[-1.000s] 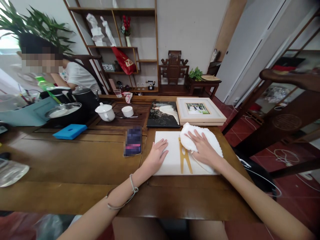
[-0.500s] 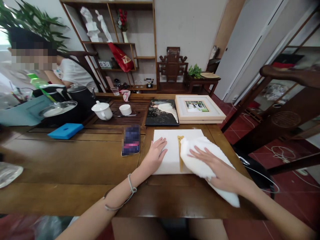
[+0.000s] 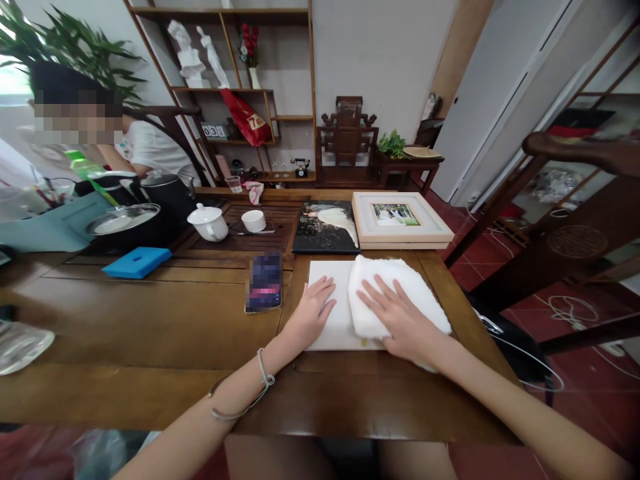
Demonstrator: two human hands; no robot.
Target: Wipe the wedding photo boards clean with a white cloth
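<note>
A flat white box or board (image 3: 334, 333) lies near the front edge of the wooden table. My left hand (image 3: 314, 310) rests flat on its left part, fingers stretched out. Over its right part is spread a white cloth (image 3: 425, 293), overhanging the right side onto the table. On top of the cloth my right hand (image 3: 400, 317) presses flat with fingers spread. Only a small end of a yellow strip (image 3: 364, 343) shows below the cloth; the rest is covered.
Behind lie a dark photo panel (image 3: 325, 227) and a pale picture frame (image 3: 403, 223). To the left are a phone (image 3: 265, 281), a blue block (image 3: 137, 263), a white lidded cup (image 3: 207, 223) and a black pan (image 3: 125, 230). Another person (image 3: 155, 147) sits at the far left.
My right hand has slid the cloth left and away from me, so it now hides nearly all of the yellow strip. My left hand stays in place on the white box or board.
</note>
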